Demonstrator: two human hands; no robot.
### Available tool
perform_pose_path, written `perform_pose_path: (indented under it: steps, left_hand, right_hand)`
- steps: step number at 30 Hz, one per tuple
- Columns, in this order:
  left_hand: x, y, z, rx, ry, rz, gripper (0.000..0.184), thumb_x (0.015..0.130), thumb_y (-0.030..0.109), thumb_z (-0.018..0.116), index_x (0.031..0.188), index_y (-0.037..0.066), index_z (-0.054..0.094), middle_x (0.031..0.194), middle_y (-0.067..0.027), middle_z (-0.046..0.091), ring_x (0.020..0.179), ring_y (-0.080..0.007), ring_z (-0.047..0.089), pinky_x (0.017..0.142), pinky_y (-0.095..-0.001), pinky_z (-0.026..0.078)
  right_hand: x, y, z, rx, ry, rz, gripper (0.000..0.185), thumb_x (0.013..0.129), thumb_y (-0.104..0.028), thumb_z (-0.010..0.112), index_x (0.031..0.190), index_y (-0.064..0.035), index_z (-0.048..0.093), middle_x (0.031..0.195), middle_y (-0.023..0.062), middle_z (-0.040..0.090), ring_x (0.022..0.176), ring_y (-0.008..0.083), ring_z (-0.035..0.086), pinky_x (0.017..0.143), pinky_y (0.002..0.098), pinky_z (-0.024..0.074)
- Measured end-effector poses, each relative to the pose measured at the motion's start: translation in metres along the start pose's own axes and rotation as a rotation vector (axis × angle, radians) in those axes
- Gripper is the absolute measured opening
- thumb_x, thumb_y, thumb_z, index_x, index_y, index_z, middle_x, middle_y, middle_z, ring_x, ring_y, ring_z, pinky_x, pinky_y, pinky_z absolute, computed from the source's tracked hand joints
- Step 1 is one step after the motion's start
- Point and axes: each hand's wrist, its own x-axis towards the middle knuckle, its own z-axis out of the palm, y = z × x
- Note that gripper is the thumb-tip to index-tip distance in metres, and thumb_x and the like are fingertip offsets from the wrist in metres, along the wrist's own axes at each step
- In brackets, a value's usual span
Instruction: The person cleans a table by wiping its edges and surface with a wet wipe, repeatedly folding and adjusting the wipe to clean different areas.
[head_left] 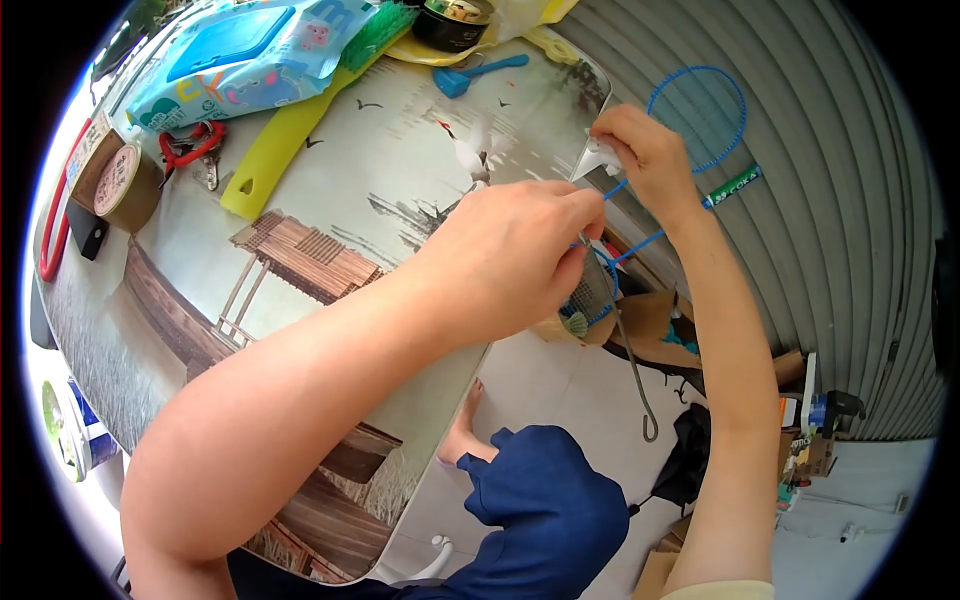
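Note:
My left hand (pixel 515 260) reaches across the printed tabletop. Its thumb and fingers are pinched on a thin metal rod (pixel 630 352), which hangs down past the table edge and ends in a small bent loop. Farther up, near the table's corner, my right hand (pixel 648 150) pinches a crumpled white tissue or wipe (pixel 598 158). The two hands are close together but apart. Whether the rod's upper end reaches the white piece is hidden behind my left fingers.
On the table (pixel 330 165) lie a wipes pack (pixel 240 65), a yellow-green brush handle (pixel 270 155), a blue scoop (pixel 480 75), red-handled clippers (pixel 192 150) and a round tin (pixel 130 185). Blue rackets (pixel 698 70) stand beside a grey shutter (pixel 840 200). Cardboard boxes (pixel 645 325) sit below.

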Motion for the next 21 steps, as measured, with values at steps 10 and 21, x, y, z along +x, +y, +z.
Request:
perform_pose_path:
  steps: [10,21]
  left_hand:
    - [0.0,0.001,-0.001,0.002,-0.007,-0.013,0.016,0.083,0.004,0.065,0.098,0.002,0.06,0.09,-0.0127,0.066,0.083,-0.0292,0.068,0.072,-0.0382,0.054]
    - [-0.001,-0.001,-0.001,0.002,-0.01,-0.004,0.018,0.082,0.004,0.064,0.1,0.002,0.059,0.09,-0.0126,0.066,0.085,-0.0291,0.068,0.074,-0.0385,0.054]
  right_hand:
    - [0.002,0.009,0.005,-0.084,0.031,-0.057,0.014,0.082,-0.002,0.062,0.094,-0.0068,0.065,0.095,0.0065,0.067,0.086,0.0315,0.066,0.069,0.0396,0.0529]
    - [-0.002,0.012,0.012,-0.067,0.103,-0.031,0.02,0.079,0.004,0.062,0.096,-0.0071,0.066,0.096,0.0077,0.068,0.088,0.0321,0.066,0.071,0.0395,0.0537]
